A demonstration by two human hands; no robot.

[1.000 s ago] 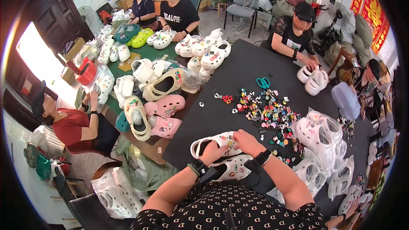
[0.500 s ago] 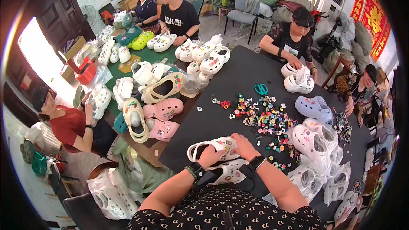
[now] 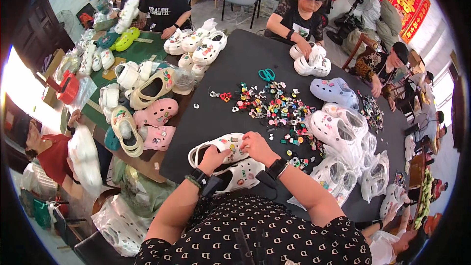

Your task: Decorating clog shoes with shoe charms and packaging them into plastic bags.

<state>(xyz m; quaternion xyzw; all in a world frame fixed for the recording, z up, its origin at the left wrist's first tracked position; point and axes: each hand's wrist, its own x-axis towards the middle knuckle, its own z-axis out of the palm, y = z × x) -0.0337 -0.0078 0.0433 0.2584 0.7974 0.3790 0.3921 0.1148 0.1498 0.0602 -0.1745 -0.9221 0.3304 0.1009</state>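
"Left hand and right hand, what are they doing?"

"From my remote seat, I see the left hand gripping the far white clog, thumb on its upper. The right hand's bent fingertips meet the toe end; I can't tell whether they pinch anything."

"Where's that clog?"

"At the near side of the black counter, just beyond a second white clog. Loose charms lie farther right."
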